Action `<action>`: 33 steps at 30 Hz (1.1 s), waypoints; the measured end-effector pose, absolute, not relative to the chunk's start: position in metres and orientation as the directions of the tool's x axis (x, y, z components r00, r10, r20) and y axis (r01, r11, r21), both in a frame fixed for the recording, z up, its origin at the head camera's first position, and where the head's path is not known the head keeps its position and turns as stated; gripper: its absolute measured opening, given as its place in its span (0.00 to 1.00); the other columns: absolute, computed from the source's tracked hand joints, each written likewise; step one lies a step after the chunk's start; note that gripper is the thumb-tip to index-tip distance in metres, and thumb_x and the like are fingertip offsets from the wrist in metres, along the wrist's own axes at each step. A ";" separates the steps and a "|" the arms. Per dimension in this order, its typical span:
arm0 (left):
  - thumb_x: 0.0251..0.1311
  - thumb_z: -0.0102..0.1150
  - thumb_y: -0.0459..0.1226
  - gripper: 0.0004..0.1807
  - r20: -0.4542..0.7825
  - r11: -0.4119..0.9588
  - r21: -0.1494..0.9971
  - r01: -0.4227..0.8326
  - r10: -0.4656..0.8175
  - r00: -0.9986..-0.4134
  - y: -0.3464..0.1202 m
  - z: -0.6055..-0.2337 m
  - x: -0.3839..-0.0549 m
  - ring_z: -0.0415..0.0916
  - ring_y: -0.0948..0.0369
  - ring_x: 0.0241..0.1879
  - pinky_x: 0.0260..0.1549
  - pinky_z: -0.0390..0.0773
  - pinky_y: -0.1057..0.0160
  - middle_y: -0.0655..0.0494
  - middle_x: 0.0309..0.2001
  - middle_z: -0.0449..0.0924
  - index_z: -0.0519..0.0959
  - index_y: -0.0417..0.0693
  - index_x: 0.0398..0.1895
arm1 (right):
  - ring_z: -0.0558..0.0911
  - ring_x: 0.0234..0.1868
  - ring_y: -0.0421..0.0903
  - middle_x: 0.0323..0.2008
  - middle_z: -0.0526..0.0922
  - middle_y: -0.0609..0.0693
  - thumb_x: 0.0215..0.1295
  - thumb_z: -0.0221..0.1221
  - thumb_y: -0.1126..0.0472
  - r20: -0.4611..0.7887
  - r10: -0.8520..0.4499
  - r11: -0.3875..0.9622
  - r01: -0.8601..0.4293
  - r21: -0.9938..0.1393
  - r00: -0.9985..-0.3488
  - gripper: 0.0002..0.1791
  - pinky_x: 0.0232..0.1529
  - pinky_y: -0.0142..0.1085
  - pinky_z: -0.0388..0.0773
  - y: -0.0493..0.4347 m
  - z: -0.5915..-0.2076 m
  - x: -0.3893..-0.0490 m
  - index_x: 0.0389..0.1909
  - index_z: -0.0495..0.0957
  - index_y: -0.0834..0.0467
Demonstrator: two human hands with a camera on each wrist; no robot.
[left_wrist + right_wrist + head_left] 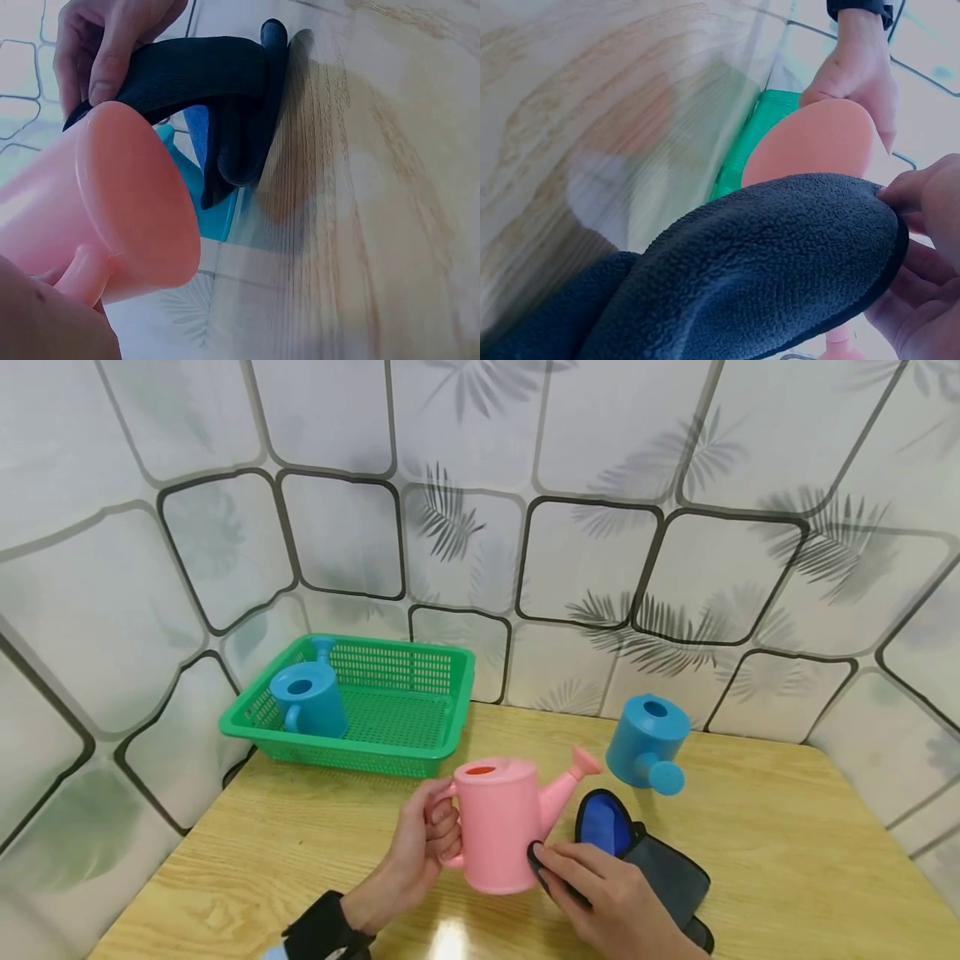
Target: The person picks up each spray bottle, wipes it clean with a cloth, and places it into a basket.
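Note:
My left hand (429, 839) grips the handle of a pink watering can (498, 827), held upright over the table with its spout to the right. In the left wrist view the base of the pink watering can (142, 195) shows off the tabletop. My right hand (611, 893) pinches one end of a dark grey, black-edged cloth (671, 877) with blue patches, right at the can's lower right side. The rest of the cloth drapes down to the table. Seen from the right wrist, the cloth (780, 240) has a fuzzy surface and hides part of the can.
A green basket (375, 752) stands at the back left, with a blue watering can (318, 702) inside. Another blue watering can (647, 739) stands on the wooden table (787, 860) at the back right, behind the cloth. A patterned curtain-like wall (465, 560) encloses the table.

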State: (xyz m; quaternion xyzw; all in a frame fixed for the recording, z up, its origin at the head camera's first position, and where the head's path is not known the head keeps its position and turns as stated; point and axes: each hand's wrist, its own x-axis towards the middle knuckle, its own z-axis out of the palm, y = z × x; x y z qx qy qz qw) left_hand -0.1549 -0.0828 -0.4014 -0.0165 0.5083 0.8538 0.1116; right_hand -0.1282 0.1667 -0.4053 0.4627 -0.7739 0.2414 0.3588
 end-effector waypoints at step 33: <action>0.75 0.41 0.47 0.27 -0.094 -0.456 0.867 -0.201 0.247 -0.964 -0.086 -0.400 -0.155 0.49 0.69 0.13 0.18 0.53 0.70 0.69 0.11 0.51 0.51 0.56 0.14 | 0.88 0.36 0.39 0.39 0.88 0.47 0.78 0.52 0.50 0.756 -0.506 0.479 -0.864 -0.155 -0.415 0.19 0.44 0.21 0.81 0.166 -0.401 -0.123 0.50 0.86 0.57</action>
